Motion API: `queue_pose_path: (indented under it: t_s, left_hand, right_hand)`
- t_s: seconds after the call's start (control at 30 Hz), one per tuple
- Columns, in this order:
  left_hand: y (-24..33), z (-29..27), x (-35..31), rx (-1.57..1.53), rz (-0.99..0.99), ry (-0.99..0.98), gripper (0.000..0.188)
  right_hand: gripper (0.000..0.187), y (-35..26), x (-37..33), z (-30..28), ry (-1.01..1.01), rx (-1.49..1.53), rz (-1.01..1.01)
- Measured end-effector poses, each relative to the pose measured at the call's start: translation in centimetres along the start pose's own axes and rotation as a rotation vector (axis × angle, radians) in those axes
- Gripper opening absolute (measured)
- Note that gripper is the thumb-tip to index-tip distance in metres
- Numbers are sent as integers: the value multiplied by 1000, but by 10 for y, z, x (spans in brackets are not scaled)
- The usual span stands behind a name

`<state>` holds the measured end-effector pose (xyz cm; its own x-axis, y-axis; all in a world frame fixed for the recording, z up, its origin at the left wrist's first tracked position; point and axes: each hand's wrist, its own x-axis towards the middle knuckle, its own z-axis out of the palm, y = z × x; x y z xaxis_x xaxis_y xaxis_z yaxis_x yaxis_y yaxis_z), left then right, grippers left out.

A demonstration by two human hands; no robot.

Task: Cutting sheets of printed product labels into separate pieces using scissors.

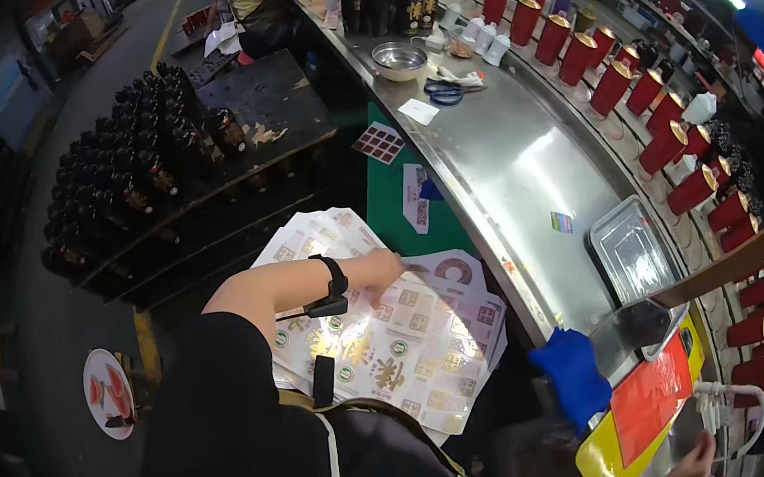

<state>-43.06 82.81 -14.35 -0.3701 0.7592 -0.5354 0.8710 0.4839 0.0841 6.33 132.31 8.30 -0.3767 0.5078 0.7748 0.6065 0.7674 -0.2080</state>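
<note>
My left hand (pixel 381 271) reaches across a fanned stack of printed label sheets (pixel 428 367), white with gold and some green marks. Its fingers are bent and pressed together on a sheet near the far right edge of the pile; the fingertips are partly hidden. A black strap with a small device (pixel 331 289) is round the left wrist. A hand, seemingly my right hand (pixel 691 463), is cut off by the lower edge at the lower right, beside a white curved stand (pixel 754 421). What its fingers do is not clear.
A steel workbench (pixel 526 162) runs along the right, holding a metal tray (pixel 635 253), scissors (pixel 445 92) and a bowl (pixel 399 58). Red cylinders (pixel 660 149) line its far side. Dark bottles (pixel 130 156) crowd a cart (pixel 278 107) at left. A blue cloth (pixel 569 378) hangs near the bench edge.
</note>
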Motion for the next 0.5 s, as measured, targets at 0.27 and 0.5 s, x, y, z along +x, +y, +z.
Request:
queue_pose_path:
  t_s: [0.27, 0.5]
  left_hand:
    - [-13, -1, -25, 47, -12, 79, 81]
    - [-24, -20, -59, 43, -19, 125, 87]
  right_hand:
    - [15, -200, -110, -44, -181, 162, 26]
    - [21, -340, -174, 3, -299, 807, 309]
